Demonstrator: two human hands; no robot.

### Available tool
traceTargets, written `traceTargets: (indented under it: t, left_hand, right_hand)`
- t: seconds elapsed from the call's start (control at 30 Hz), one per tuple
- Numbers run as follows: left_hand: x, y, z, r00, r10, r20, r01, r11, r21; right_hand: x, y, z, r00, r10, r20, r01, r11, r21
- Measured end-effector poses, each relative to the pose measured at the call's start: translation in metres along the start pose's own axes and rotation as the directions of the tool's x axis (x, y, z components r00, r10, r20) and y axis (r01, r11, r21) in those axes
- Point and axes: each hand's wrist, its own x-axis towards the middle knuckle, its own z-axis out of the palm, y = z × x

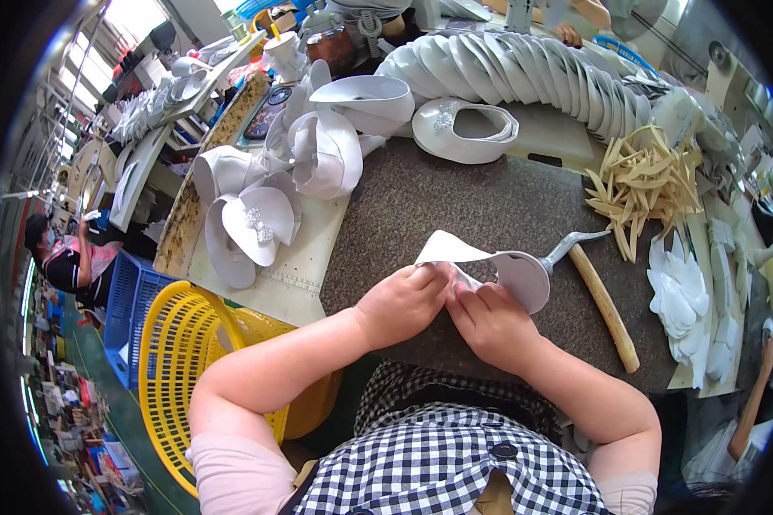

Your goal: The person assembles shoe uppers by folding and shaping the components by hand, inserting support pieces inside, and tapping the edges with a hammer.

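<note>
Above the near part of a dark speckled slab (pixel 386 215), both my hands hold one white shoe upper (pixel 524 279). My left hand (pixel 401 305) pinches its edge with the fingertips. My right hand (pixel 494 326) is closed on the same edge, right beside the left, and the fingers of the two nearly meet. The upper's rounded end curves up past my right fingers. Right of it lies a hammer (pixel 605 309) with a pale wooden handle and a bent metal head. Farther back, another white upper with a sparkly ornament (pixel 427 129) rests at the slab's far edge.
White uppers (pixel 253 225) are heaped on the left. A long overlapping row of white pieces (pixel 507 77) spans the back. Beige curved strips (pixel 644 184) and thin white pieces (pixel 678 296) lie right. A yellow basket (pixel 165 360) and blue crate (pixel 129 300) stand lower left, near another person (pixel 82 262).
</note>
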Motion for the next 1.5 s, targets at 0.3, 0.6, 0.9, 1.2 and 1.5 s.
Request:
traceTargets:
  t: [0.3, 0.6, 0.9, 1.2, 1.5]
  left_hand:
    - [-0.006, -0.001, -0.021, 0.982, 0.174, 0.066, -0.182, 0.972, 0.151]
    - [-0.011, 0.031, -0.012, 0.97, -0.195, 0.148, 0.236, 0.908, -0.346]
    - [0.0, 0.049, -0.012, 0.936, -0.342, 0.081, 0.346, 0.855, -0.387]
    - [-0.002, 0.065, -0.005, 0.95, -0.282, 0.137, 0.313, 0.875, -0.369]
    - [0.02, 0.091, -0.011, 0.946, -0.167, 0.28, 0.272, 0.876, -0.399]
  right_hand:
    - [-0.013, 0.001, -0.012, 0.997, 0.062, -0.045, -0.064, 0.997, -0.05]
    - [-0.018, 0.005, -0.023, 0.992, -0.066, 0.112, 0.077, 0.992, -0.097]
    - [-0.033, 0.023, -0.013, 1.0, -0.026, 0.01, 0.023, 0.978, 0.207]
    - [-0.065, 0.021, -0.038, 0.98, 0.086, -0.181, -0.034, 0.961, 0.276]
    - [-0.037, 0.018, -0.027, 0.734, 0.672, 0.097, -0.6, 0.575, 0.556]
